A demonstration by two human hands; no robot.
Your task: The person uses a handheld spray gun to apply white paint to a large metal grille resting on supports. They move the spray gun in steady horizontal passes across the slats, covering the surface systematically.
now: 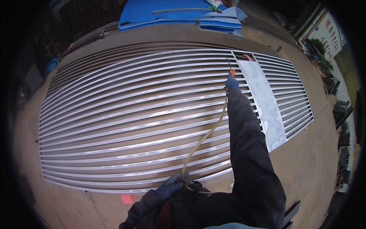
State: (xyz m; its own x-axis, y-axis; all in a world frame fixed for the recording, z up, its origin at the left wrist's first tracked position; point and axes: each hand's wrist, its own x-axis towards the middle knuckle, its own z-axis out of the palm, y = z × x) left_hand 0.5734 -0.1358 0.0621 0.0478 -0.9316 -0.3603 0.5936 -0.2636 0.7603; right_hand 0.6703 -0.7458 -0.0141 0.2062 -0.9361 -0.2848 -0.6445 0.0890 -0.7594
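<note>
A large metal grille [133, 114] of long parallel bars lies flat on the ground below me. My right hand [231, 82], in a blue glove, is stretched far out over it and grips a thin spray wand with an orange part [231, 71], its tip pointing at the bars near a flat grey panel [265, 103] set into the grille. A tan hose [207, 135] runs from that hand back to my left hand [170, 186], also blue-gloved, which holds the hose close to my body.
Blue sheets [179, 15] are stacked beyond the grille's far edge. Bare concrete ground [312, 160] surrounds the grille. A red mark [128, 199] is on the ground by its near edge. Dark racks and a white signboard stand at the right.
</note>
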